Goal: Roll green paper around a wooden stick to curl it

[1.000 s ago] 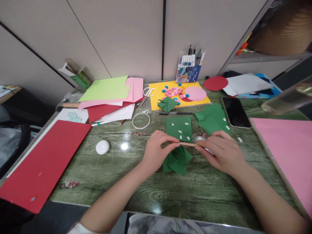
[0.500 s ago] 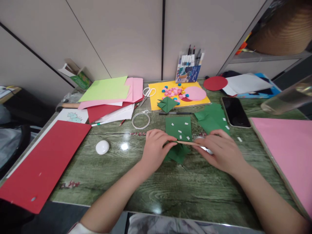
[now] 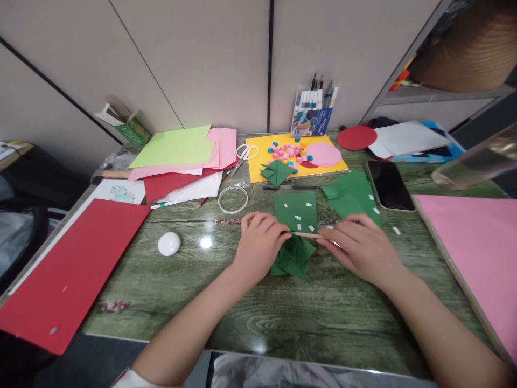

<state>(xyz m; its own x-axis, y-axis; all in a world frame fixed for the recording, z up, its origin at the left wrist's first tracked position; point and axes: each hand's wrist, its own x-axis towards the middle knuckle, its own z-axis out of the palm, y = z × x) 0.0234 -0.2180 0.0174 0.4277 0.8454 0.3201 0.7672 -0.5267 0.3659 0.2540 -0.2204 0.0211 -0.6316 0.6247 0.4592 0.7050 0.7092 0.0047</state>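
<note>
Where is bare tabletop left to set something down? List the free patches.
Bare table runs along the near edge, and between the white egg-shaped object and left hand. Crowded: the back, around paper stack, yellow sheet, green square and phone.

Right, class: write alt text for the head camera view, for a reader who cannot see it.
Two bare hands, the left hand and the right hand, pinch the ends of a thin wooden stick over a folded green paper piece on a green wood-grain table. Around them lie coloured paper sheets, scissors, a tape ring, a phone and a marker pack.
</note>
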